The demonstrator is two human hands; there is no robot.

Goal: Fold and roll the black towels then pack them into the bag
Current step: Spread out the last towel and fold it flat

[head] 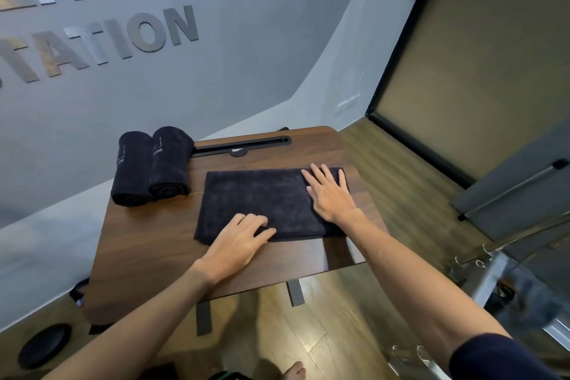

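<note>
Two rolls (151,166) of black towel lie side by side and touching at the bench's (148,244) far left corner, their near ends facing the camera; the left roll sits just at the bench's left edge. Bare wood stretches in front of them down to the near edge. To their right a black slot (243,142) runs along the far edge. A flat towel (265,197), folded into a rectangle, lies in the middle of the bench, apart from the rolls, its right end reaching close to the right edge and its near edge leaving a strip of bare wood toward the person. The left hand (239,237) rests on the towel's near edge, left of centre, its fingers bent at the knuckles with the tips on the cloth; whether they pinch the edge cannot be told. The right hand (328,191) lies flat and spread on the towel's right end, fingers straight and pointing away, palm down. Both forearms reach in from the bottom of the view, the right one ending in a dark sleeve (505,358) cut off by the frame. No bag can be made out. Dark objects on the floor (324,318) at lower left are blurred.
</note>
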